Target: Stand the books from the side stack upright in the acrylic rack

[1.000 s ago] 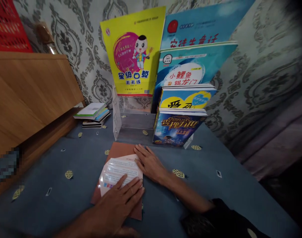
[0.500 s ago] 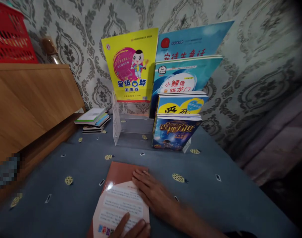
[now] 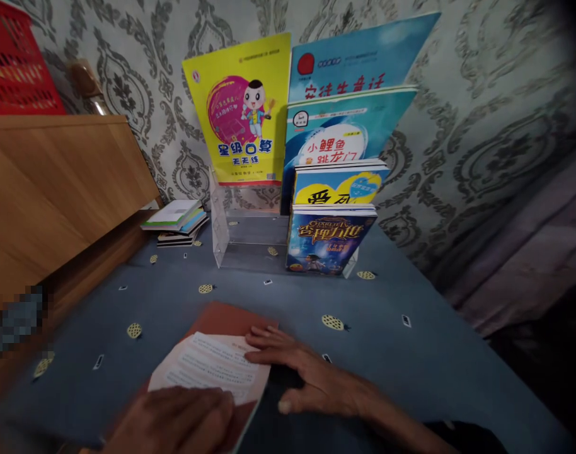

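Observation:
A thin reddish-brown book (image 3: 219, 320) with a pale printed text panel lies at a slant on the cloth in front of me. My left hand (image 3: 174, 416), blurred, is closed over its lower part, with the fingers bent and pressed together. Its fingertips are hidden, as is the book's lower left end. My right hand (image 3: 302, 366) is open. Its fingers rest on the book's upper right corner, and the thumb stands apart beside the edge.
Behind, a clear tiered rack (image 3: 219, 230) holds a yellow workbook (image 3: 241, 113), teal books (image 3: 349, 120) and a dark blue book (image 3: 328, 243). A small stack of books (image 3: 174, 221) lies beside the wooden cabinet (image 3: 70, 189). A red basket (image 3: 21, 63) stands on top.
The book has turned, its lower end swinging left. My left hand has moved left and its fingers have bent. The right thumb now shows apart from the fingers. The view has shifted slightly.

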A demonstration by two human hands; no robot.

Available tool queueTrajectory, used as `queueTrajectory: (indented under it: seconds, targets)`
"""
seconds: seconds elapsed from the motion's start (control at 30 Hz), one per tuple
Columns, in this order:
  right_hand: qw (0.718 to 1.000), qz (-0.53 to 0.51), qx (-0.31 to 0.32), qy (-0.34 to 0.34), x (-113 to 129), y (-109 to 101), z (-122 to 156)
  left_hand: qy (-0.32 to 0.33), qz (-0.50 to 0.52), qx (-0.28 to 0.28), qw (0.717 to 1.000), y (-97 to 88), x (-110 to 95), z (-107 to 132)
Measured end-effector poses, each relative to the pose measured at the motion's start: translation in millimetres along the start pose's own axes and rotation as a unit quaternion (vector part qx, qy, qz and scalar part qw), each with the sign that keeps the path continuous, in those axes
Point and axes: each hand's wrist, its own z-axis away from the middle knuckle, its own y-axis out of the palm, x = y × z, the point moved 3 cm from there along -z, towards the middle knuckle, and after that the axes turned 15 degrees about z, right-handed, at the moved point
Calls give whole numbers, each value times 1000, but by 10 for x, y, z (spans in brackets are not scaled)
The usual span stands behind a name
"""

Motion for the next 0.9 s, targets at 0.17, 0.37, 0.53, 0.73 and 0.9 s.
queueTrajectory:
  seconds: [0.17,0.37,0.53,0.73,0.9]
  targets:
    - [995,34,-96,3,-23,105,-33,-19,-43,-76,996,-305,-61,-343]
    - [981,82,-177,-21,-57,184,-96,-127,197,-24,972,-542,372,-396]
    - [980,111,-160,-32,-40,183,-65,-363,207,-89,904,-303,1603,-415]
    - [984,100,-144,-26,-54,201,-52,-472,65,-49,878,421,2356,-398]
    - [984,107,-138,-23,-42,170,-57,-447,48,-33,892,523,2353,-490]
